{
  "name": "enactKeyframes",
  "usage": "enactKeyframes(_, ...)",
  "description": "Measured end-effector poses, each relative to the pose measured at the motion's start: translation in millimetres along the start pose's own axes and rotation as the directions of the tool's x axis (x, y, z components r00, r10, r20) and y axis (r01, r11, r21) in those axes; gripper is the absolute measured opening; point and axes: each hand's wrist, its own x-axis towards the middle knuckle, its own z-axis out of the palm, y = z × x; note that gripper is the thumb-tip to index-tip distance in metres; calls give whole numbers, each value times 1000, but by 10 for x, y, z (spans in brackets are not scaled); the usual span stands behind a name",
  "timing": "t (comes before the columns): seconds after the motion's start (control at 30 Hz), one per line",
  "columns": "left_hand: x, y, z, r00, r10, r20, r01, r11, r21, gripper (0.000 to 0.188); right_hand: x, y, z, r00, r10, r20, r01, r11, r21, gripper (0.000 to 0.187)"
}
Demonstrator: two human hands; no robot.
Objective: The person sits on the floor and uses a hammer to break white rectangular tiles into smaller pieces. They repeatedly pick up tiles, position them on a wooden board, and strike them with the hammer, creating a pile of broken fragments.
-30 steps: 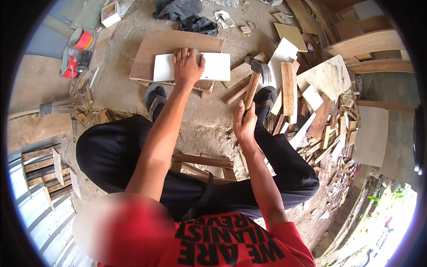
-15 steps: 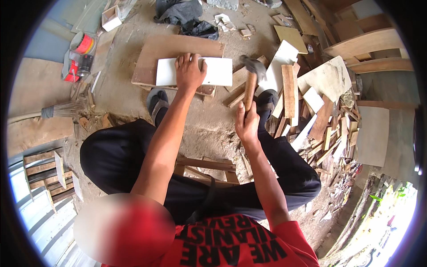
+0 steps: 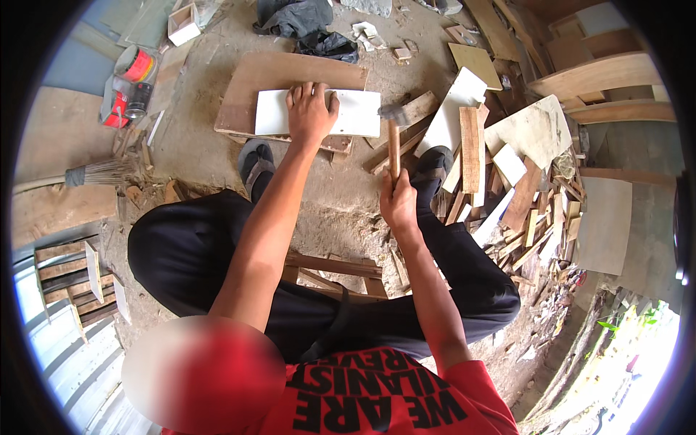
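My left hand is closed over a white board, its fingers curled at the far edge and the thumb to the right. The board lies on a larger brown board, low in front of me. In my right hand is a hammer, gripped round its wooden handle. The hammer's head is blurred and stands close to the white board's right end; whether it touches I cannot tell.
Offcuts and wood strips are heaped on the right. Beyond the brown board lie black plastic bags. Cans stand at the far left, with a broom nearer. Under my legs is a low wooden stool.
My right hand has swung the hammer to the left, bringing its head down beside the white board's right end. The left hand keeps its place on the board, which has shifted slightly.
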Motion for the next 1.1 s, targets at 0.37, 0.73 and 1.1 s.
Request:
enactKeyframes(0.37,42,-43,54,995,100,-6,-100,995,-14,23,58,-101,-126,984,4,-179,38,972,230,29)
enactKeyframes(0.73,-9,-6,59,998,54,-21,-56,993,-100,20,-22,-124,-17,999,1,-48,1,999,43,28)
enactKeyframes(1.1,-27,-6,70,999,36,-5,-37,997,-67,21,33,-156,-11,997,75,12,-75,997,21,29)
